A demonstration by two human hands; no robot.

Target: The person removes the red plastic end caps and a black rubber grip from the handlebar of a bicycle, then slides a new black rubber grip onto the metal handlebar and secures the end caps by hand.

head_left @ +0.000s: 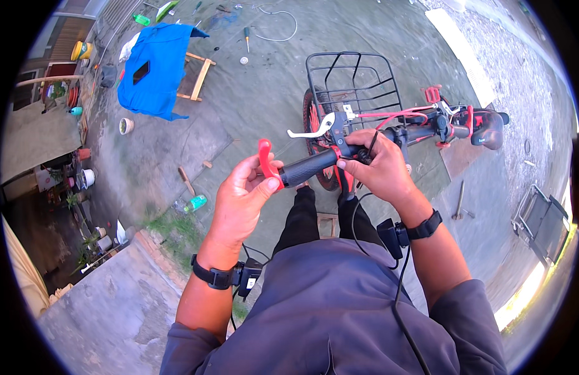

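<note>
Head view: grasping the red bar end (264, 157) in the left hand (241, 195), with the thumb on its base and the fingers behind its curved horn, right at the outer tip of the black handlebar grip (309, 167). Wrapping the right hand (384, 167) round the handlebar (421, 132) at the grip's inner end, with the thumb by the red ring (336, 154) and the fingers over the top; impossible to tell how firmly. Showing next to the knuckles a white brake lever (314, 129), pointing left, and red cables (380, 114) running rightward. Carrying beyond the bar a black wire basket (352, 53), above a wheel (307, 109) with a dark tyre. Wearing black wrist straps (425, 226) with small boxes and trailing wires. Lying farther out, on the ground to the left, near a green bottle (196, 203): a wooden-handled tool (186, 180). Higher up, a screwdriver (246, 39) and, left of it, a blue cloth (161, 53) draped over a wooden frame (202, 80), with a dark phone (140, 72) on top. Far right, a black folding chair (544, 222).
</note>
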